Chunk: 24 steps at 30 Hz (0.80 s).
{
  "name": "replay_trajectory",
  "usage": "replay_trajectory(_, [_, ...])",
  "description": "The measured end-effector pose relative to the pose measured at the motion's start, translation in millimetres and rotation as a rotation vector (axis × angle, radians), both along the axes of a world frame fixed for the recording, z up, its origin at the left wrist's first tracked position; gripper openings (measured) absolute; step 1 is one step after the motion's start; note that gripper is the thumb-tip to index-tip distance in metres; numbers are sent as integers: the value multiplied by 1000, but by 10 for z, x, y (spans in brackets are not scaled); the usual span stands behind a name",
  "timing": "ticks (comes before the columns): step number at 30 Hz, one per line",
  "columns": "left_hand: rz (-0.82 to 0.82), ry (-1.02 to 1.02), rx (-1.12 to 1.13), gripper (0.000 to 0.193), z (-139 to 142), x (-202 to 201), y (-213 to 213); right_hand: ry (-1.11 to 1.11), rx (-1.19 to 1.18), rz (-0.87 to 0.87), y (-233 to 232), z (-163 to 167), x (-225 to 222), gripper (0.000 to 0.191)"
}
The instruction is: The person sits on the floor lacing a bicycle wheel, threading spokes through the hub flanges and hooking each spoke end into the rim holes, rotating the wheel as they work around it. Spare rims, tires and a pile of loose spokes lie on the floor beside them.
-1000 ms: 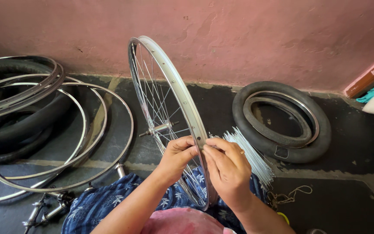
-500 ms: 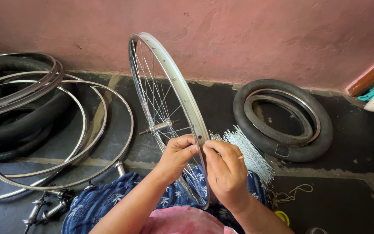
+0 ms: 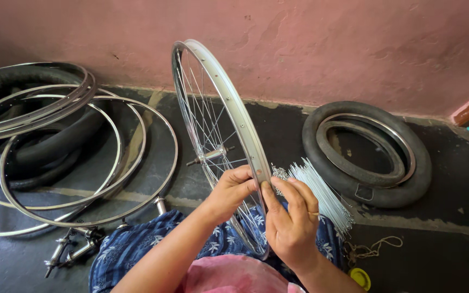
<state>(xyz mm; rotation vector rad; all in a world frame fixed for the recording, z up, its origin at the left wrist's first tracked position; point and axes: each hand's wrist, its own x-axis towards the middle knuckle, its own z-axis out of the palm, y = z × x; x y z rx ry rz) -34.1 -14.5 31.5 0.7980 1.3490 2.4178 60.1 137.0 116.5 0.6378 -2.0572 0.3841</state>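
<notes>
wheel rim (image 3: 229, 103) upright on the lap, many spokes already laced to the hub (image 3: 211, 155), left hand (image 3: 233, 190) and right hand (image 3: 291, 222) fingers pinching the rim's edge, loose spokes (image 3: 321, 192) still waiting alongside.

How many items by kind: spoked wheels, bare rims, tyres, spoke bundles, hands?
Spoked wheel, upright, gripped at its rim by the left hand and the right hand: 1
Bare rims on the floor at left: at least 3, overlapping
Tyres: 2, left tyre and right tyre
Loose spoke bundle: 1
Hands: 2
Total: at least 9
</notes>
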Motion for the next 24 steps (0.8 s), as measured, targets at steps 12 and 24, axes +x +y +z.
replay_trajectory(12, [-57,141,-77,28,55,53,-42,-348,-701,482,29,-955,188,63])
replay_trajectory(24, [-61,29,37,21,47,117,-52,-536,-678,474,145,-1513,260,75])
